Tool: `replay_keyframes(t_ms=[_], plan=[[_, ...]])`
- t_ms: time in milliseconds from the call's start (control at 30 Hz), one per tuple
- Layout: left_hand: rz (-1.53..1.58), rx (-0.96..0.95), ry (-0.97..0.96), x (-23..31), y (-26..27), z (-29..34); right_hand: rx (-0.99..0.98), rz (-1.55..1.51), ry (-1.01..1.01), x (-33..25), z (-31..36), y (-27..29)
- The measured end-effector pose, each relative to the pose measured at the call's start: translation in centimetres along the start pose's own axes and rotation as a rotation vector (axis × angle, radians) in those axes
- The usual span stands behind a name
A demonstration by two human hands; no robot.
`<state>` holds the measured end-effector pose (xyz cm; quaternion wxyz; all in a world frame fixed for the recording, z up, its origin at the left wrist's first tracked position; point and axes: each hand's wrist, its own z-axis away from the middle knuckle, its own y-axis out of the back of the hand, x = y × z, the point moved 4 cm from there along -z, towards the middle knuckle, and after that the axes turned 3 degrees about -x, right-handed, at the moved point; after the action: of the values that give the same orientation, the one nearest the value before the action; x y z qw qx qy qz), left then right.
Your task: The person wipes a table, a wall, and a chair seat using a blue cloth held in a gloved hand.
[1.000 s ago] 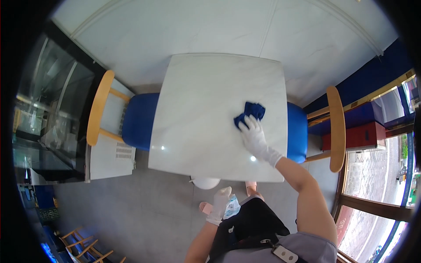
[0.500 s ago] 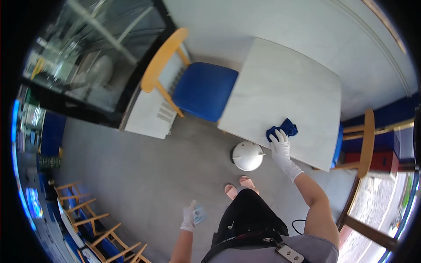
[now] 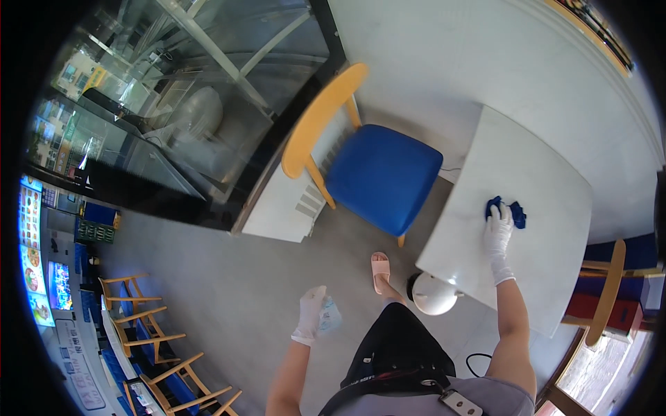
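Note:
My gloved right hand is closed over a dark blue cloth, pressing it onto the white tabletop. Part of the cloth sticks out on the right of the fingers. Low at my side over the floor, my gloved left hand is closed on a light blue and white soft packet; I cannot make out what kind. Both gloves are white.
A wooden chair with a blue seat stands left of the table. A white rounded object sits by the table's near edge beside my foot. Another wooden chair is on the right. A glass panel with a black frame rises far left.
I have stepped toward the chair on the left, with one foot forward. My right hand has slid the cloth farther in from the table's near edge. The left hand still holds the packet.

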<state>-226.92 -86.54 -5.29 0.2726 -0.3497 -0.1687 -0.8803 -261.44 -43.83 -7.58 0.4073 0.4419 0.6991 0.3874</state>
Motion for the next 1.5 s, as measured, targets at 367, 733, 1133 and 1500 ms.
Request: replay_keyframes(t_ms=[367,733,1133,1500], plan=[[0.0,0.246,-0.257,21.8,0.9,-14.4,0.14,-0.309,-0.157,-9.0,-16.9,-6.9],[-0.402,0.266,-0.409,27.5,0.6,-19.7,-0.791,-1.046,-0.385,-30.6,-17.9,-27.3],[-0.633,0.189,-0.349,26.6,1.3,-20.2,-0.648,-0.251,0.703,-40.8,-8.8,-36.5],[-0.815,0.365,-0.574,26.3,0.7,-20.6,0.005,0.074,0.132,-28.4,-30.0,-44.4]])
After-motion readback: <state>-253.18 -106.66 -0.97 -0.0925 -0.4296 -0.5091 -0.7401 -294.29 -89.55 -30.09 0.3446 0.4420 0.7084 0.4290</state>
